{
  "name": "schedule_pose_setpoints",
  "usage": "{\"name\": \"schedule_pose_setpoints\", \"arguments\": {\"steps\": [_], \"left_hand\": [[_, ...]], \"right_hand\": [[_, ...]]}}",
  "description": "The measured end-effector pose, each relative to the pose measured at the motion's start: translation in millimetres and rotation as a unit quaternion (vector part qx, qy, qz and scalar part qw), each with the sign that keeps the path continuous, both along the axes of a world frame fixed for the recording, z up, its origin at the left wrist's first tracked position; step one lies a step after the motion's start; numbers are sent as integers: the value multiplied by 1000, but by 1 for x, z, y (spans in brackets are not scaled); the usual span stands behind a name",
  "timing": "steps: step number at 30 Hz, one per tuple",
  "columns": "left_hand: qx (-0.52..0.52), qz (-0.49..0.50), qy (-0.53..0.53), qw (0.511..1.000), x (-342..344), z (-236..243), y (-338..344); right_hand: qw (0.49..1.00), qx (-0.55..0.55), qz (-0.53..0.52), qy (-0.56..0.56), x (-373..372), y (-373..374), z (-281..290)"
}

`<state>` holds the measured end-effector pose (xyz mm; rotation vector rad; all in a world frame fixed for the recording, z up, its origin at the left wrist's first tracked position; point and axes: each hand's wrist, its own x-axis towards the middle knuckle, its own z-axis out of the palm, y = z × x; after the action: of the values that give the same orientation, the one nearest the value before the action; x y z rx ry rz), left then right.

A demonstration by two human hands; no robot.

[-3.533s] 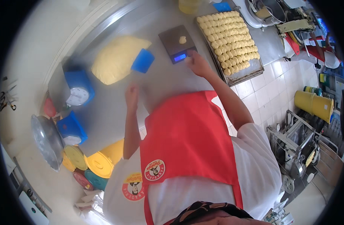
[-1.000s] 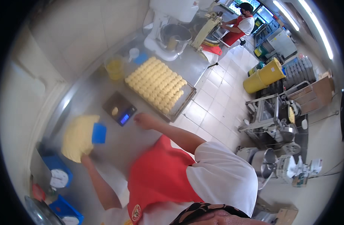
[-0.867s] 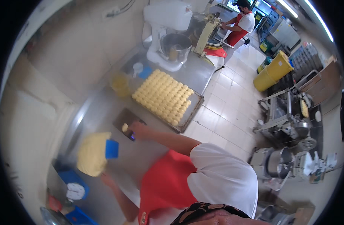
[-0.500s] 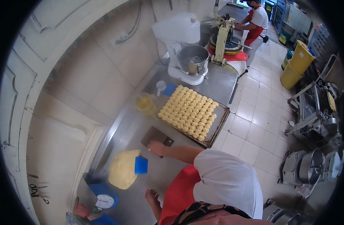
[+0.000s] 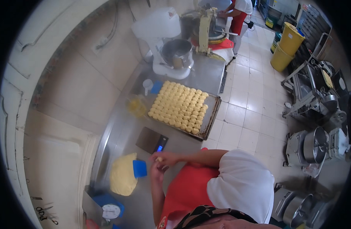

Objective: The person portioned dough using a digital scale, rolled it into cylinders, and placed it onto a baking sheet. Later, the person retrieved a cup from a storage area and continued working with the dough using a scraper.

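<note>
My right hand (image 5: pixel 167 157) and my left hand (image 5: pixel 158 172) meet in front of the red apron, fingers curled together around a small piece of pale dough (image 5: pixel 159 159). Their fingers partly cover it. Just beyond them lies a flat digital scale (image 5: pixel 151 140) with a lit blue display and a bare plate. To the left, a large slab of yellow dough (image 5: pixel 122 175) rests on the steel table, with a blue dough scraper (image 5: pixel 140 168) at its right edge. Farther off, a baking tray (image 5: pixel 211 118) carries closely set rows of small dough balls (image 5: pixel 179 107).
A white stand mixer (image 5: pixel 164 45) with a steel bowl stands at the table's far end. Near the tray are a cloudy container (image 5: pixel 137 107) and a white measuring cup (image 5: pixel 147 84). A blue dial scale (image 5: pixel 112 210) sits at near left. Beyond, a co-worker (image 5: pixel 239 19) works at a press-like machine (image 5: pixel 208 34).
My right hand has drawn back from over the digital scale to meet my left hand, which has come up. The scale's lit display now shows. The whole view has shifted slightly.
</note>
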<state>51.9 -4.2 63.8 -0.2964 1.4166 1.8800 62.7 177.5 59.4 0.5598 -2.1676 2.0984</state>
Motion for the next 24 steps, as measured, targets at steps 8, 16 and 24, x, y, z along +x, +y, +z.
{"name": "schedule_pose_setpoints", "arguments": {"steps": [8, 16, 24], "left_hand": [[18, -49, -58, 997, -39, -14, 18], [-169, 85, -126, 974, 1, -57, -41], [-196, 119, -147, 962, 64, -44, -37]], "right_hand": [[882, 14, -379, -280, 48, 159, -41], [861, 15, -465, -206, 76, 345, -102], [838, 109, -456, -279, 13, 390, -59]]}}
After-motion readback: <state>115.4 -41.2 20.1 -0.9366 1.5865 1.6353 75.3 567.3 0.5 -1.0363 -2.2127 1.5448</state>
